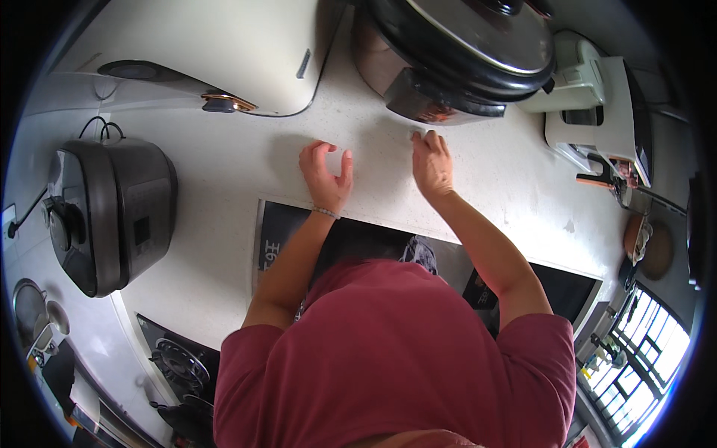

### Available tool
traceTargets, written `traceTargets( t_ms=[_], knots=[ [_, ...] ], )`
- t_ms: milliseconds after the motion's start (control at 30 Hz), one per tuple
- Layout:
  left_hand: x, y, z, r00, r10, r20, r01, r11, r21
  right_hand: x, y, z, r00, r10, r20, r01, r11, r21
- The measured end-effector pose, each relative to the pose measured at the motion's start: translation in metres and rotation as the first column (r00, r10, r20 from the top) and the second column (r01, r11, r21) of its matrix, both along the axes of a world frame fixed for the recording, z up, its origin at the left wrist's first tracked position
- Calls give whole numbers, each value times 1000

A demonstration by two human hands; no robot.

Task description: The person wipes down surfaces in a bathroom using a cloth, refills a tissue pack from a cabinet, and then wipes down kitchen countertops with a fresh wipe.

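My left hand (326,175) is over the pale speckled countertop (224,162), its fingers curled and the thumb apart, with nothing between them. A beaded bracelet (325,212) circles that wrist. Farther right, my right hand (433,168) has its fingers bent down to the countertop, just in front of a large electric pressure cooker (442,106) with a dark lid. Something small and whitish shows at the right fingertips, but whether the hand grips it is unclear. To the left of the left hand's fingers, a cream appliance (224,39) with a dark knob stands at the back.
A dark multicooker (126,218) stands at the left, its cord plugged into the wall. Below it is a gas hob (179,364). White appliances (605,112) and a copper-coloured handle (595,179) occupy the right side. Hanging pans (31,308) line the left wall; a barred window (644,364) is lower right.
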State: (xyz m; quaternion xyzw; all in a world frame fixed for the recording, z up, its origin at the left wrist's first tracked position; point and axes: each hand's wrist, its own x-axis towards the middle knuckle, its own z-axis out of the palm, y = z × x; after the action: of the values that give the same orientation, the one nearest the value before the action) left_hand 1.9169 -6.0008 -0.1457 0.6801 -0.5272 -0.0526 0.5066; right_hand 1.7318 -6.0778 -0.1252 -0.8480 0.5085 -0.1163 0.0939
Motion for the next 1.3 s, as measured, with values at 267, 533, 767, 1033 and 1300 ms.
traceTargets(
  t_ms=[267, 533, 767, 1033, 1300],
  knots=[
    [-1, -1, -4, 998, -2, 56, -1, 999, 44, 104, -14, -12, 995, 45, 91, -39, 997, -69],
    [16, -45, 5, 954, -254, 161, 227, 959, 167, -111, 16, 3, 818, -483, 312, 374, 860, 348],
    [-8, -75, -14, 800, -229, 555, -82, 874, 479, -289, 169, 58, -379, -671, 638, 555, 387, 737],
    [-235, -37, -6, 558, -830, 3, 757, 511, 406, -274, 201, 80, -823, -453, 342, -204, 798, 566],
    [-242, -61, 35, 846, -519, -123, 525, 851, 23, -339, 225, 110, -829, -421, 369, -292, 888, 355]
  ],
)
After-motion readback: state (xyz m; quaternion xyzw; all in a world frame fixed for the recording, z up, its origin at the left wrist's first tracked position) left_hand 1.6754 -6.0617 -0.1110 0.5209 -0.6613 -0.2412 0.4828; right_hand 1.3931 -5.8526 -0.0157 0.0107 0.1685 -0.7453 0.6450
